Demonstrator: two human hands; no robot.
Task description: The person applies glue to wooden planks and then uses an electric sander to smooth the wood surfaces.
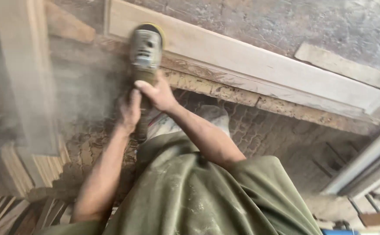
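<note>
I hold a grey and yellow angle grinder [145, 50] with both hands. My right hand [157, 92] grips the body just behind the head. My left hand [130, 109] is closed around the rear handle below it. The grinder's head rests on the near end of a long pale wooden board [251, 65] that runs from upper left to the right. Dust blurs the air to the left of the tool. My green dusty shirt [198, 196] fills the bottom of the view.
A short wood offcut [342, 65] lies beyond the board at the right. Upright planks [24, 74] stand at the left, with stacked slats [20, 204] below. Pale metal or plastic bars [368, 165] lie at the right. The ground is dusty with tread marks.
</note>
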